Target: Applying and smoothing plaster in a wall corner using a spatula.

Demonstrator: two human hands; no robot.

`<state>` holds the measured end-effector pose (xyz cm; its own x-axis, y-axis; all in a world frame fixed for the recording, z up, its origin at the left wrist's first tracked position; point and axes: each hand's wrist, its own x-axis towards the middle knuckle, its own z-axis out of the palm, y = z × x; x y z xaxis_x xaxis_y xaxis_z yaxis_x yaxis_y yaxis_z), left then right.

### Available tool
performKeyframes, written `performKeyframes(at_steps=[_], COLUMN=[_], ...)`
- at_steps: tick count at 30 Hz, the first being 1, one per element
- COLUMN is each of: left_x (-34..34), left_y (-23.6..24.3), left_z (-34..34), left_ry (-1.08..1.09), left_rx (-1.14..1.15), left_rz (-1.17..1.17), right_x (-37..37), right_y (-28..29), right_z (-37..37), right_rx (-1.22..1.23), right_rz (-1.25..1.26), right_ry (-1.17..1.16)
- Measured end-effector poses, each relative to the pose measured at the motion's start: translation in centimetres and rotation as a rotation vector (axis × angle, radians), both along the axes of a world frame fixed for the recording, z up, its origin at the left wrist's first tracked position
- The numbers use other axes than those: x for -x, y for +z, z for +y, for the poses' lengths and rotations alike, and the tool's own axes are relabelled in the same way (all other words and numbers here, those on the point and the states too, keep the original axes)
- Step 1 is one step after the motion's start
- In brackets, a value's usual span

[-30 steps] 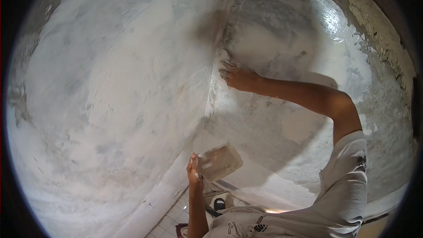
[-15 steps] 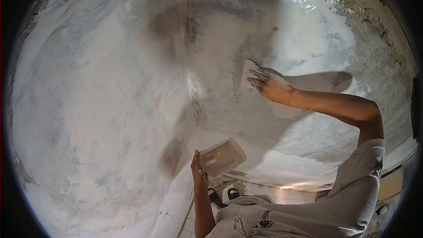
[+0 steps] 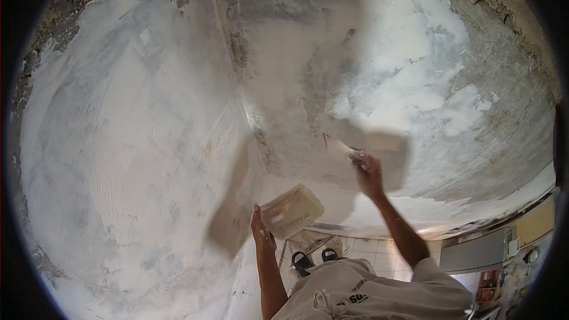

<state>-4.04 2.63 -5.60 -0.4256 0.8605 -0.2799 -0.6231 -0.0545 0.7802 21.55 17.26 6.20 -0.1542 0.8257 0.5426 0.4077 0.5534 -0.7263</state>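
Note:
My right hand is closed on a pale flat scraper, a little blurred, in front of the grey, patchily skim-coated wall on the right. My left hand grips the near left end of a shallow translucent beige plastic container, smeared inside, held low by the corner. The left wall bears white filler with streaks and grey patches. Shadows of my arms and tools fall on both walls.
Below are a white tiled floor and my feet in black sandals. At lower right stand a grey panel or counter, a tan board and clutter. Rough, crumbly plaster edges the coated area.
My right hand has come down from the wall corner and to the right, turning the scraper, with the arm now lower. My left hand still holds the container. The view has shifted slightly.

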Motion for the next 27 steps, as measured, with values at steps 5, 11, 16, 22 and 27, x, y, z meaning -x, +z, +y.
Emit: performKeyframes(at_steps=[5,11,16,22,27], left_x=[2.4,2.8,1.3,0.8,-0.7], left_y=[-0.3,1.5,3.5,-0.4,3.4], left_z=[-2.0,-2.9,-1.7,1.7,2.2], left_ry=[0.013,0.060,0.015,0.070,-0.149], left_rx=[-0.059,-0.021,-0.044,0.092,-0.013], left_rz=[0.050,0.079,0.230,0.235,0.144], right_x=[5.9,6.0,7.4,7.1,5.7], right_y=[-3.3,0.3,1.1,0.3,1.6], right_z=[-1.5,-4.0,-5.0,-4.6,-4.0], right_rx=[0.270,0.454,0.378,0.398,0.437], right_rz=[0.306,0.074,-0.461,-0.658,-0.679], right_ry=[-0.003,0.537,0.844,0.840,0.743])
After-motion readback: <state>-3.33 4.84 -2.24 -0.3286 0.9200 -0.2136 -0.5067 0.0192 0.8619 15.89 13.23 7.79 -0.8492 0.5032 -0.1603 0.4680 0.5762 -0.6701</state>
